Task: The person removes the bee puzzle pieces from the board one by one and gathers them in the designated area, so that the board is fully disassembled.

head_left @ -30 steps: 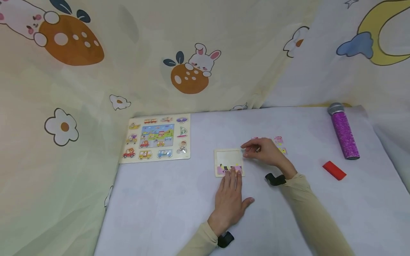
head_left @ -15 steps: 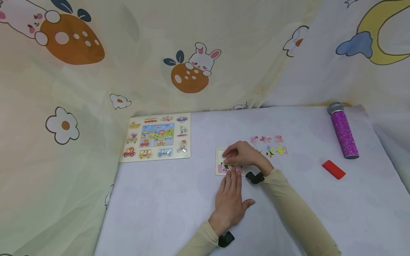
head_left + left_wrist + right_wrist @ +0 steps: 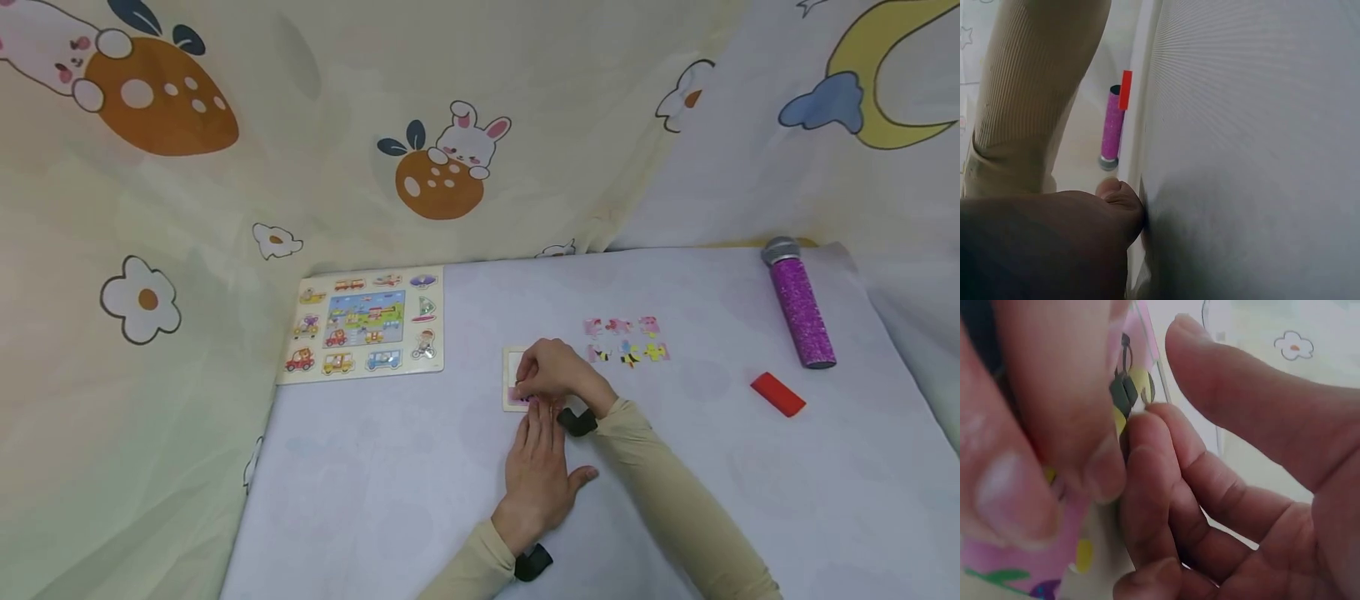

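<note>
A small square puzzle frame [image 3: 510,358] lies on the table, with pink pieces [image 3: 1072,531] along its near side. They show black-and-yellow figures in the right wrist view. My left hand [image 3: 537,475] lies flat, straight fingertips resting on the near side of the frame, thumb spread on the cloth. Over the frame reaches my right hand [image 3: 558,371], fingers curled and tips against the pictured pieces beside the left fingertips. Its thumb [image 3: 1229,381] stands apart from the other visible fingers. I cannot tell whether this hand holds a piece. It covers much of the frame.
Several loose puzzle pieces [image 3: 619,326] lie in two rows right of the frame. A vehicle puzzle board [image 3: 435,333] lies at the back left. To the right are a purple glittery microphone [image 3: 802,308] and a red block [image 3: 778,395]. A printed curtain [image 3: 337,192] hangs behind.
My right hand has moved left from beside the frame's right edge onto the frame, then slightly nearer the left fingertips. The loose pieces have come into full view. The left hand has stayed put.
</note>
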The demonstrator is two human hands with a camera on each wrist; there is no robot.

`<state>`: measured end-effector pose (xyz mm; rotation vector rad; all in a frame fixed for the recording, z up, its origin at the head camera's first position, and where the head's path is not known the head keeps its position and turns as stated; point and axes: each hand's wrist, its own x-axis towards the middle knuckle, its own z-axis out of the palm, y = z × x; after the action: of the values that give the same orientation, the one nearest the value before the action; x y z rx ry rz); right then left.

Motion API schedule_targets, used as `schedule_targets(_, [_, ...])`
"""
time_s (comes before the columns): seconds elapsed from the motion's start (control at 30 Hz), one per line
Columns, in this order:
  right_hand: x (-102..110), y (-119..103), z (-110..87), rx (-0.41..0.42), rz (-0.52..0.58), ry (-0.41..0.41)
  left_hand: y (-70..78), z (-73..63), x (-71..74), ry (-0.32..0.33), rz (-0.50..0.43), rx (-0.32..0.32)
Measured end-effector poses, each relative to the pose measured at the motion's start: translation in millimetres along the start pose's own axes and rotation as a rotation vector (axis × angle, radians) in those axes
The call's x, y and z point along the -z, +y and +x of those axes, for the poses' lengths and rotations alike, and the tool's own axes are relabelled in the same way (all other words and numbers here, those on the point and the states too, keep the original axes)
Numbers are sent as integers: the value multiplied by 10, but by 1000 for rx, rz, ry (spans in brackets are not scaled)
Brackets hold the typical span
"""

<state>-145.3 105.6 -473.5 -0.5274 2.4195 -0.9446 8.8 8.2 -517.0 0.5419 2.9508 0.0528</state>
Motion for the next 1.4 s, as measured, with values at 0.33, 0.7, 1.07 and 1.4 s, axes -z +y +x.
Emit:
schedule_targets(0.33, [-68, -72, -40, -28, -59, 57, 1, 0, 5, 14, 11, -12])
schedule_targets(0.7, [-91, -32, -28, 29, -8, 44, 15, 8, -13, 7, 2, -1])
schedule_targets(1.07, [-34, 130, -33, 140, 156, 40, 30, 29, -8, 4, 12, 19])
schedule_targets(1.4, [138, 260, -105, 57, 246, 195, 24, 32, -24, 11, -9, 24])
